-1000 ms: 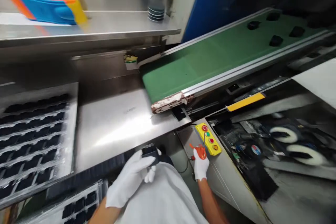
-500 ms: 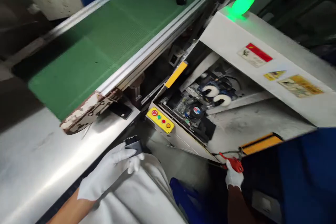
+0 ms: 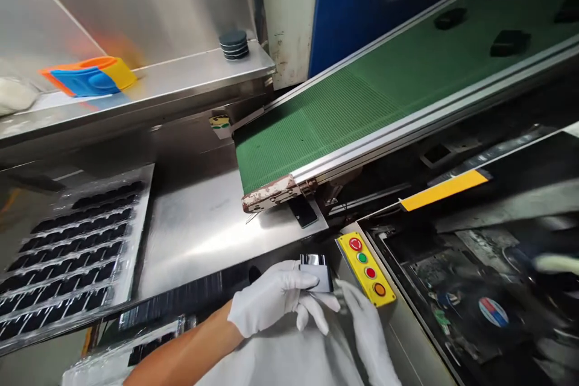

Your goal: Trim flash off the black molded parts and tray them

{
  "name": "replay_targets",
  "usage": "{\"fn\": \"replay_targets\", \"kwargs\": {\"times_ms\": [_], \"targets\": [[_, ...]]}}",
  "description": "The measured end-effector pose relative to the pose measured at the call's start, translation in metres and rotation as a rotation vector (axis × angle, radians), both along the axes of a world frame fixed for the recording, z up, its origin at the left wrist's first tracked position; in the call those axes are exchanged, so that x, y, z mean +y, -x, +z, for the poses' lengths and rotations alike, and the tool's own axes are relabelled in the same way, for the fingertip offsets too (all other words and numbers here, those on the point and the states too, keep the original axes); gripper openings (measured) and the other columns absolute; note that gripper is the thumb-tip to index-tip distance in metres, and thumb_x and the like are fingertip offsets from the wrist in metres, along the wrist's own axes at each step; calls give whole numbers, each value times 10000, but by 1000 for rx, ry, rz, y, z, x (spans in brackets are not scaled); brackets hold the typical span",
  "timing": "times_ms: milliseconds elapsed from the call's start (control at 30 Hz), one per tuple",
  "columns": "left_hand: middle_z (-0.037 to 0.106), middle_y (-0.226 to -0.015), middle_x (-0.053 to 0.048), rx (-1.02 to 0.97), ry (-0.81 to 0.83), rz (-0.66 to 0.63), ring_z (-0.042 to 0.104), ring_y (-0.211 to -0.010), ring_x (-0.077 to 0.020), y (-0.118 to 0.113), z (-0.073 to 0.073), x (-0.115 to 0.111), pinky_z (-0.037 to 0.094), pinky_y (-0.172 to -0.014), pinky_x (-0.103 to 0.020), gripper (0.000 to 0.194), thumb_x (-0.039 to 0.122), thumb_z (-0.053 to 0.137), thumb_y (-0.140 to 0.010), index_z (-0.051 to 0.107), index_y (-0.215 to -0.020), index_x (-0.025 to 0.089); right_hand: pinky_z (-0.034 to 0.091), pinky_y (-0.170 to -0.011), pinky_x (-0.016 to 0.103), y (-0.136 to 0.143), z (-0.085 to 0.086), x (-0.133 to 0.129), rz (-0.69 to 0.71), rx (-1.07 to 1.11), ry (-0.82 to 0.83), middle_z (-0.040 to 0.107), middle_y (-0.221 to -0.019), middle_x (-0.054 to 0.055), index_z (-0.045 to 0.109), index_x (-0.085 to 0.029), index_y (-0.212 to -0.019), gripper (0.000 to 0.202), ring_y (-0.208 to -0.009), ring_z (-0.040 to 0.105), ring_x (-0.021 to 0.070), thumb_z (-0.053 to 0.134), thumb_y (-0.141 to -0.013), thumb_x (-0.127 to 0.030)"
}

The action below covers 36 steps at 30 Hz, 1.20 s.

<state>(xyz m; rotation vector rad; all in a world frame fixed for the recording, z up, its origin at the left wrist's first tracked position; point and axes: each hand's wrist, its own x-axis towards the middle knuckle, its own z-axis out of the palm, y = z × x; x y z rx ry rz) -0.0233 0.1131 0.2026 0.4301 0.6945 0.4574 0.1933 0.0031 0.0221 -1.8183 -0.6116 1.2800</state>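
Observation:
My left hand (image 3: 278, 295), in a white glove, holds a small dark grey plastic part (image 3: 315, 274) between thumb and fingers, low in the middle of the view. Shiny black prongs stand up from the part's top. Just right of it is my right hand (image 3: 364, 322), also gloved in white and slightly blurred. Its fingers reach out towards the part with nothing visible in them; whether they touch it I cannot tell. Both hands are in front of my white clothing, left of a yellow button panel (image 3: 366, 268).
A green conveyor belt (image 3: 312, 126) with black parts slopes across the upper right. A clear tray (image 3: 136, 241) of black parts lies on the metal table (image 3: 190, 223) at left. An open machine (image 3: 474, 307) stands right. Stacked dark discs (image 3: 234, 45) sit on the shelf.
The view has swung left, bringing the tray and shelf into sight. My right hand has left the red-handled tool by the machine and come beside my left hand, which keeps the grey part.

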Motion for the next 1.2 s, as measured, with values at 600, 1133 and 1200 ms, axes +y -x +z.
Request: {"fn": "replay_targets", "kwargs": {"times_ms": [600, 1133, 1200], "targets": [[706, -839, -58, 413, -309, 441, 636, -738, -150, 83, 14, -14, 495, -664, -234, 279, 350, 742, -819, 732, -991, 131, 522, -624, 253, 131, 157, 131, 791, 448, -36, 755, -942, 60, 720, -238, -1165, 419, -704, 631, 149, 792, -788, -407], [764, -866, -5, 609, -1103, 799, 675, -840, -143, 137, -24, 12, 533, -812, -298, 556, 26, 683, -840, 601, -1318, 299, 587, -868, 214, 187, 167, 164, 765, 283, -775, 728, -1016, -8, 710, -337, -1086, 413, -975, 699, 126, 633, -843, -12], [765, -855, 0, 600, -1112, 782, 670, -847, -140, 143, -24, 15, 527, -814, -292, 548, 34, 687, -841, 604, -1313, 300, 598, -857, 227, 190, 167, 163, 740, 253, -775, 734, -1017, 2, 716, -336, -1091, 418, -950, 708, 135, 643, -838, -12]]}}
